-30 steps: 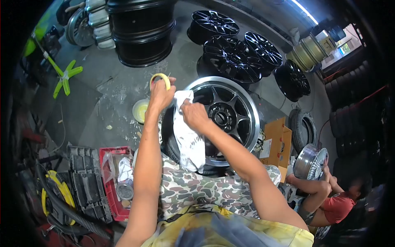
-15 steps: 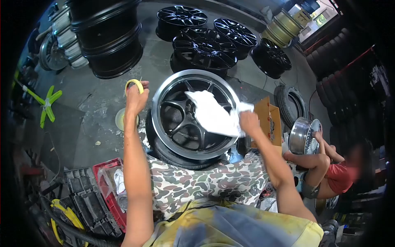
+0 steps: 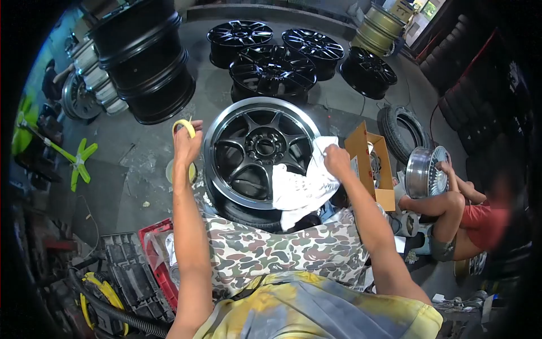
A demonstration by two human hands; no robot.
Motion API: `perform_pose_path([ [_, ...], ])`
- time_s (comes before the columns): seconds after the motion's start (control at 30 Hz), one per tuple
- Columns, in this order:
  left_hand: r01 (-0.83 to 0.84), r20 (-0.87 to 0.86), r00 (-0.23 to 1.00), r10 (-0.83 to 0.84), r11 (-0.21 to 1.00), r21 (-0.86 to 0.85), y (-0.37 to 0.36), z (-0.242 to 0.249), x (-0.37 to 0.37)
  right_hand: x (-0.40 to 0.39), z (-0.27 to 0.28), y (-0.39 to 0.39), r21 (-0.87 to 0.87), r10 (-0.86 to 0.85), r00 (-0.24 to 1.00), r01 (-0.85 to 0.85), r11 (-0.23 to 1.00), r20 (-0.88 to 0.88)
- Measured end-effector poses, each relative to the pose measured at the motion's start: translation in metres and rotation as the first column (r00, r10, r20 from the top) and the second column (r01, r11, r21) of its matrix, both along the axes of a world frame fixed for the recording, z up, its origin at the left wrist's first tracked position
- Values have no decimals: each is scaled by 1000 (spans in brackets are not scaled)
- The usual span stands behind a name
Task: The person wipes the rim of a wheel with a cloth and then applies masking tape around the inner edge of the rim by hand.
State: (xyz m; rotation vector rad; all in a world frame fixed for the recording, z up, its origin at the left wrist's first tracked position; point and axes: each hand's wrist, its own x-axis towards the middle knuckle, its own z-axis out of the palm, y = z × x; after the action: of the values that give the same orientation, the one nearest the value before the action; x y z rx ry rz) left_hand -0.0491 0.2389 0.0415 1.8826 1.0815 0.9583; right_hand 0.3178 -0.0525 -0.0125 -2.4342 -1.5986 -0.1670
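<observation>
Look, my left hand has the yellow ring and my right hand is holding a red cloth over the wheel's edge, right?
Nearly! The cloth is white, not red; the head view shows it. Your right hand holds it over the wheel's edge, and your left hand has the yellow ring.

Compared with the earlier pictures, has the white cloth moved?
Yes. Judged against the silver-edged wheel, the white cloth, held in the right hand, has moved from the wheel's left side to its lower right edge.

Dim room, cool upper-left glow, fisheye edges curving into black.
</observation>
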Motion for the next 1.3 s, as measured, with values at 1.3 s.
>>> perform_pose_path([
  [1.3, -152, 132, 978, 159, 987, -55, -25, -57, -16, 56, 31, -169, 44, -544, 820, 559, 828, -175],
])
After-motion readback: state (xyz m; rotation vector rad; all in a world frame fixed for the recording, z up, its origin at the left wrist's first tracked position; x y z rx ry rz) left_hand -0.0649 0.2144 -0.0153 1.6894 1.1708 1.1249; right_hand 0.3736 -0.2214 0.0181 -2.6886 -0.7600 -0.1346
